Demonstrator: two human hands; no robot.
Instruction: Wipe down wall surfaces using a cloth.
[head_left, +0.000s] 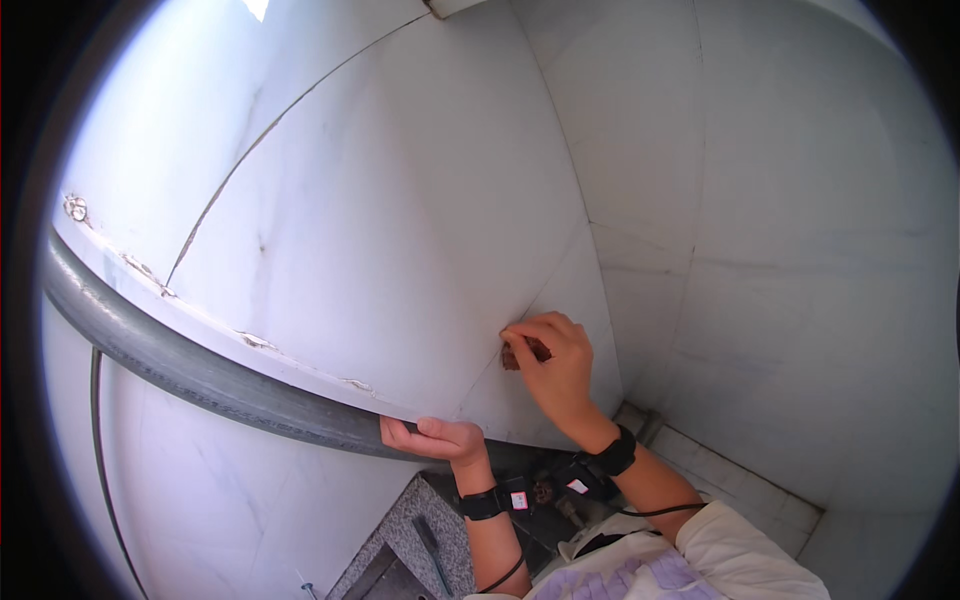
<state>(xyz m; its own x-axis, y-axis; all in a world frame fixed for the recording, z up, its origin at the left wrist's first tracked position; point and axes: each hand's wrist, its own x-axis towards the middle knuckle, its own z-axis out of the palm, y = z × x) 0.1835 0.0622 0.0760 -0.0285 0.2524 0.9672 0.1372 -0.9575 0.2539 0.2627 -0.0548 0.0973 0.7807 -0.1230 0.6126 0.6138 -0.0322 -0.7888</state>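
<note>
My right hand (561, 364) pinches a reddish-brown scrubbing pad (513, 355) between thumb and fingers. The pad rests against a white marble wall panel (390, 217), by a thin slanting seam, and is partly covered by my fingers. My left hand (435, 437) is at the panel's lower edge, fingers curled, touching the edge and the grey pipe (255, 405) that runs beneath it. Whether these fingers grip the edge or only rest there is not clear. Each wrist bears a black strap with a small box and a cable.
A dark-bristled brush (425, 534) lies on a speckled granite ledge (409, 510) below. Near my wrists is a round valve handle (543, 492). Another marble wall (765, 247) meets the panel at right. A bolt (307, 588) sticks out at bottom. The panel's lower edge is chipped.
</note>
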